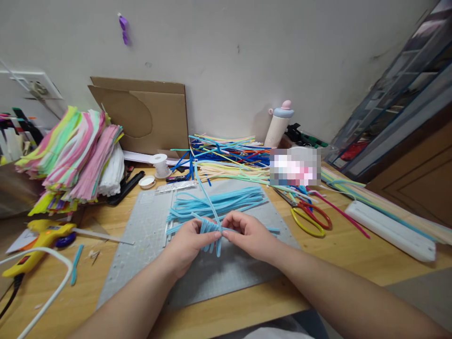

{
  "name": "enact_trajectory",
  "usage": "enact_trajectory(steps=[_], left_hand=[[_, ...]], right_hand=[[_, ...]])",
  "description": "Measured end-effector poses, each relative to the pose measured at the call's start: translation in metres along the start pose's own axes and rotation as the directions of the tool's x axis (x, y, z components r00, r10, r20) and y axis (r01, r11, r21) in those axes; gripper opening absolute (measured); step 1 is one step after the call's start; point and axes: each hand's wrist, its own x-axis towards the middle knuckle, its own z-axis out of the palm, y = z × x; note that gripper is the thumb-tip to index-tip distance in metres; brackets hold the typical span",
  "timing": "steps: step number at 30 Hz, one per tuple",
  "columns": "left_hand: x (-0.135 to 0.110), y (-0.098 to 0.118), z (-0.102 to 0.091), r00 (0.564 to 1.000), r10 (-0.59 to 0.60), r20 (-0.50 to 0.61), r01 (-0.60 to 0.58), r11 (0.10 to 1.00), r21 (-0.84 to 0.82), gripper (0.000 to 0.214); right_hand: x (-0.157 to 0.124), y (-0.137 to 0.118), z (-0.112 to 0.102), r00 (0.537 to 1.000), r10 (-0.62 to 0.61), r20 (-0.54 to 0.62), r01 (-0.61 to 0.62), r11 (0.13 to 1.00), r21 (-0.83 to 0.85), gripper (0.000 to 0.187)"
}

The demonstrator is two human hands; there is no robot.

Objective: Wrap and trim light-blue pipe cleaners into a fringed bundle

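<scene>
My left hand (192,239) is closed on a small row of light blue pipe cleaners (209,230), bent and packed side by side. Close beside it, my right hand (247,234) pinches the right end of the same piece, thumb against fingers. From between the hands a single light blue pipe cleaner (205,190) sticks up and curves at its top. Behind them, a loose pile of light blue pipe cleaners (226,202) lies on the grey cutting mat (136,254). The fingertips partly hide the piece.
Scissors (309,216) with red and yellow handles lie right of the mat. A yellow glue gun (38,242) and its cable are at left, below bundled pipe cleaners (74,155). A white spool (160,165), a cardboard sheet (165,113) and a bottle (278,125) stand at the back.
</scene>
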Motion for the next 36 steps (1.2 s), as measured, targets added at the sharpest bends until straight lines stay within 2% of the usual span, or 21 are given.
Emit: enact_trajectory(steps=[2, 4, 7, 8, 9, 10, 11, 13, 15, 18, 21, 25, 28, 33, 36], left_hand=[[0.000, 0.001, 0.000, 1.000, -0.001, -0.029, -0.001, 0.997, -0.077, 0.022], [0.001, 0.003, 0.000, 0.999, -0.011, -0.044, 0.003, 0.986, -0.167, 0.023], [0.003, 0.004, -0.001, 0.999, 0.017, -0.032, -0.026, 0.954, -0.299, 0.024], [0.004, 0.005, -0.002, 0.999, 0.027, -0.029, -0.036, 0.941, -0.336, 0.024], [0.005, 0.005, -0.002, 0.999, 0.030, -0.029, -0.039, 0.929, -0.368, 0.023], [0.005, 0.005, -0.002, 0.999, 0.024, -0.030, -0.034, 0.918, -0.396, 0.021], [0.006, 0.005, -0.002, 0.999, 0.013, -0.032, -0.026, 0.908, -0.419, 0.018], [0.006, 0.005, -0.001, 1.000, -0.004, -0.029, -0.009, 0.889, -0.458, 0.013], [0.005, 0.004, 0.000, 1.000, 0.001, -0.017, -0.010, 0.875, -0.483, 0.009], [0.005, 0.003, 0.002, 0.999, 0.030, 0.028, -0.013, 0.881, -0.473, 0.006], [0.004, 0.001, 0.004, 0.996, 0.044, 0.082, -0.002, 0.892, -0.452, 0.010], [0.003, -0.001, 0.006, 0.993, 0.059, 0.104, -0.003, 0.884, -0.468, 0.010], [0.003, -0.003, 0.007, 0.995, 0.036, 0.095, 0.014, 0.878, -0.479, 0.011], [0.002, -0.004, 0.007, 0.997, -0.059, -0.041, 0.034, 0.893, -0.450, 0.014], [0.002, -0.001, 0.008, 0.994, -0.090, -0.062, 0.053, 0.895, -0.444, 0.016]], right_hand=[[-0.002, -0.002, -0.001, 0.996, -0.071, -0.047, 0.063, 0.985, -0.159, 0.010], [-0.006, -0.007, -0.003, 0.960, -0.241, -0.146, 0.175, 0.917, -0.360, 0.018], [-0.014, -0.014, -0.005, 0.799, -0.544, -0.258, 0.355, 0.772, -0.528, 0.023], [-0.017, -0.016, -0.004, 0.762, -0.594, -0.260, 0.408, 0.750, -0.520, 0.019], [-0.019, -0.017, -0.003, 0.762, -0.603, -0.236, 0.443, 0.752, -0.488, 0.012], [-0.020, -0.017, -0.002, 0.797, -0.572, -0.193, 0.451, 0.777, -0.439, 0.006], [-0.021, -0.016, 0.000, 0.854, -0.501, -0.140, 0.419, 0.822, -0.385, 0.012], [-0.019, -0.011, 0.007, 0.957, -0.283, -0.058, 0.255, 0.924, -0.286, 0.026], [-0.014, -0.004, 0.014, 0.996, -0.079, -0.032, 0.073, 0.984, -0.165, 0.032], [-0.006, 0.008, 0.024, 0.994, 0.103, 0.043, -0.105, 0.994, 0.039, 0.034], [-0.001, 0.013, 0.029, 0.977, 0.185, 0.105, -0.201, 0.965, 0.169, 0.037], [0.001, 0.009, 0.029, 0.946, 0.270, 0.182, -0.310, 0.918, 0.249, 0.039], [0.002, 0.008, 0.030, 0.940, 0.271, 0.210, -0.320, 0.912, 0.256, 0.042], [0.004, 0.010, 0.029, 0.948, 0.242, 0.209, -0.285, 0.935, 0.211, 0.042], [0.005, 0.010, 0.026, 0.938, 0.264, 0.225, -0.312, 0.927, 0.211, 0.042]])
